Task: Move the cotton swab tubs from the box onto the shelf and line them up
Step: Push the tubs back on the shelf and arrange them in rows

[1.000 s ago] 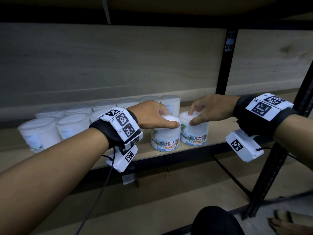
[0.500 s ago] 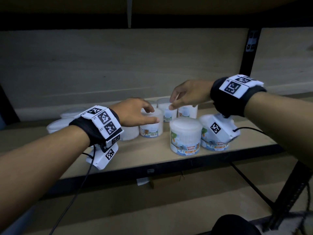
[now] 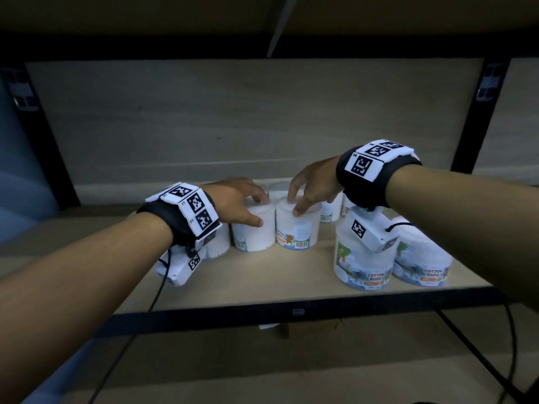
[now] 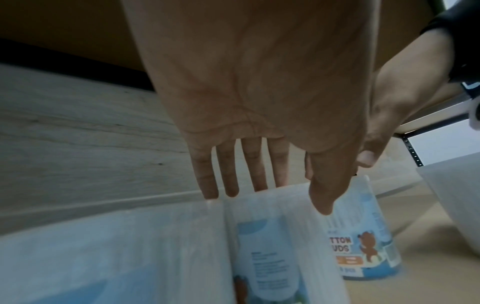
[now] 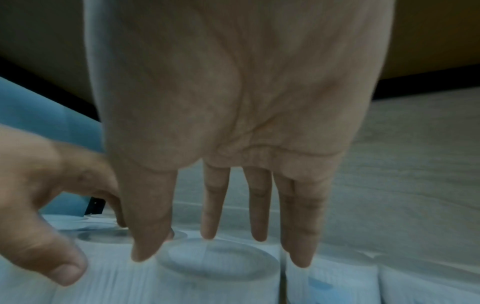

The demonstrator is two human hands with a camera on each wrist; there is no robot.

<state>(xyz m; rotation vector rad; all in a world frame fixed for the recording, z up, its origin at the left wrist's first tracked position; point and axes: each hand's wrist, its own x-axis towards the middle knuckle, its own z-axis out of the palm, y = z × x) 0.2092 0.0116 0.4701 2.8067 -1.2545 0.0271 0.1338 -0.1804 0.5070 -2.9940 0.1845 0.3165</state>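
Your left hand (image 3: 233,199) sits on top of one tub (image 3: 254,228) with the fingers nearly straight and spread over its lid and the thumb down its front wall; your right hand (image 3: 312,188) does the same on the tub next to it (image 3: 297,225), fingertips on the lid, thumb on the near rim. Neither hand is closed round anything; both are wide and resting.

The shelf (image 3: 262,287) carries everything. The largest group is the back rows of tubs (image 3: 331,209) behind and beside your hands, partly hidden, so you cannot count them. Two front tubs, the left front tub (image 3: 361,263) and the right front tub (image 3: 423,266), stand apart near the shelf's front edge on your right, under your right wrist camera (image 3: 370,228). The box is not in view.

The risks, as I judge them: the two tubs under your hands stand touching, so pushing one crooked will likely shove its neighbour out of line. With flat fingers on smooth lids, a sideways push may slip or tip a tub. Your right wrist camera hangs just over the left front tub; dropping that wrist could knock it toward the edge.
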